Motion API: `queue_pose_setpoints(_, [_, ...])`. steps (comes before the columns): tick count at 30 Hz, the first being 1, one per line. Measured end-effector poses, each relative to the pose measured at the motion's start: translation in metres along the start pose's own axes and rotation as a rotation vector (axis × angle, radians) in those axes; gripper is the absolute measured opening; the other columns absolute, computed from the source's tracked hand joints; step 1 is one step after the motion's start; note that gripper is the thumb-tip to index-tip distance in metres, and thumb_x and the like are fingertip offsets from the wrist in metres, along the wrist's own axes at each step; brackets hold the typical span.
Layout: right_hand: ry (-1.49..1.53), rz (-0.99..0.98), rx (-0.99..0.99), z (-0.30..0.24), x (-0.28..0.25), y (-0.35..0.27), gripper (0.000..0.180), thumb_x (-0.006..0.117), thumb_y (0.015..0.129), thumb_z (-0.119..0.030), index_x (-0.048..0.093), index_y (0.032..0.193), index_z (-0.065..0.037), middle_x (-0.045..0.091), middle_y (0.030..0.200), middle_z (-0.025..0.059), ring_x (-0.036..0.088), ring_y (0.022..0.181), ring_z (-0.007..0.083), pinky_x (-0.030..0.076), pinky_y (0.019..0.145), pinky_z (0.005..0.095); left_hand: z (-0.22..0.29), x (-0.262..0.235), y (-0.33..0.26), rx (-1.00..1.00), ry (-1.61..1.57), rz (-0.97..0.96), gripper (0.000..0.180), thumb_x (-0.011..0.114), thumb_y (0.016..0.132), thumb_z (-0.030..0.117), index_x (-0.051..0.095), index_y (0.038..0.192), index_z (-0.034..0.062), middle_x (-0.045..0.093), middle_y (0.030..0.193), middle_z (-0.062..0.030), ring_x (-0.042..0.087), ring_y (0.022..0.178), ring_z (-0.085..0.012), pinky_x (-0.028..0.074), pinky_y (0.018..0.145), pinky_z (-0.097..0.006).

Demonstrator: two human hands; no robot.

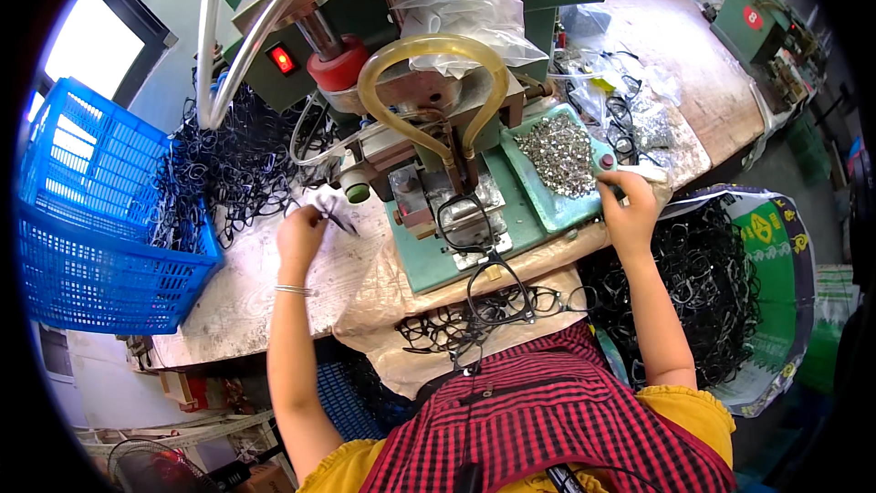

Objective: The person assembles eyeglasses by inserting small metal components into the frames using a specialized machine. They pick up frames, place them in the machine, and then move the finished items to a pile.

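My left hand (pixel 301 236) is closed beside the press, left of its base, pinching a dark, blurred eyeglass frame (pixel 339 222). My right hand (pixel 631 210) is at the right edge of a green tray (pixel 546 212) heaped with small metal parts (pixel 557 153). Its thumb and index finger are pinched together just below a dark red knob (pixel 606 162); whatever is between them is too small to make out. In front of the press head (pixel 463 169) hangs a black eyeglass frame (pixel 441 219), with another rim (pixel 471 294) lower down, above the apron.
A blue plastic crate (pixel 100 265) and a tangled heap of black frames (pixel 242 164) stand at left. More frames fill a green and white sack (pixel 776 246) at right. Several frames (pixel 438 329) lie on brown paper at the bench's front edge. Clear hoses (pixel 214 36) hang near the press.
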State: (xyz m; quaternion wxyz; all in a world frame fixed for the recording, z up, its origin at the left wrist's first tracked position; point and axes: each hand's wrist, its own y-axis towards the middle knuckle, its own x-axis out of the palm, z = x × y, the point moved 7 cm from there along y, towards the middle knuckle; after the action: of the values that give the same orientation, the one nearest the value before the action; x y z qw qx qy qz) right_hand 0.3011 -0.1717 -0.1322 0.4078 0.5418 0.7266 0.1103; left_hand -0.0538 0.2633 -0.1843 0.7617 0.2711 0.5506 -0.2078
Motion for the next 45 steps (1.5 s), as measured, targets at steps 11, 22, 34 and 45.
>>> queue_pose_setpoints(11, [0.686, -0.212, 0.024, -0.118, 0.069, 0.03, 0.021, 0.073, 0.077, -0.001, 0.067, 0.096, -0.002, 0.069, 0.089, 0.0095, 0.068, 0.085, 0.0212, 0.052, 0.079, 0.032, 0.04, -0.022, -0.043, -0.206, -0.744, -0.272, 0.019, 0.063, 0.097, 0.015, 0.065, 0.087, -0.001, 0.064, 0.071, -0.003, 0.06, 0.06, -0.0101, 0.046, 0.053, -0.025])
queue_pose_setpoints(22, [1.097, -0.334, 0.324, -0.131, 0.092, 0.017, 0.038, 0.073, 0.081, 0.002, 0.055, 0.115, 0.003, 0.067, 0.096, 0.0045, 0.064, 0.09, 0.0105, 0.05, 0.083, 0.0247, 0.2, -0.13, -0.092, 0.546, -1.404, 0.504, 0.016, 0.05, 0.105, 0.013, 0.055, 0.115, 0.0023, 0.065, 0.109, -0.019, 0.065, 0.087, -0.025, 0.056, 0.072, -0.034])
queue_pose_setpoints(34, [0.169, -0.223, -0.167, -0.094, 0.057, 0.034, 0.027, 0.071, 0.08, -0.011, 0.07, 0.106, -0.005, 0.067, 0.119, 0.017, 0.062, 0.114, 0.0347, 0.048, 0.1, 0.0452, 0.288, -0.122, -0.117, 0.928, -0.716, 0.368, 0.023, 0.076, 0.075, 0.006, 0.074, 0.097, 0.0062, 0.073, 0.102, -0.0094, 0.068, 0.087, -0.0272, 0.054, 0.083, -0.04])
queue_pose_setpoints(45, [-0.125, -0.073, -0.188, -0.02, 0.084, 0.043, 0.013, 0.076, 0.076, -0.016, 0.072, 0.087, -0.01, 0.067, 0.111, 0.0124, 0.062, 0.109, 0.0345, 0.053, 0.087, 0.043, 0.303, -0.11, -0.115, 0.939, -0.655, 0.307, 0.021, 0.079, 0.074, 0.004, 0.075, 0.094, 0.0071, 0.075, 0.102, -0.0092, 0.063, 0.086, -0.0314, 0.051, 0.083, -0.043])
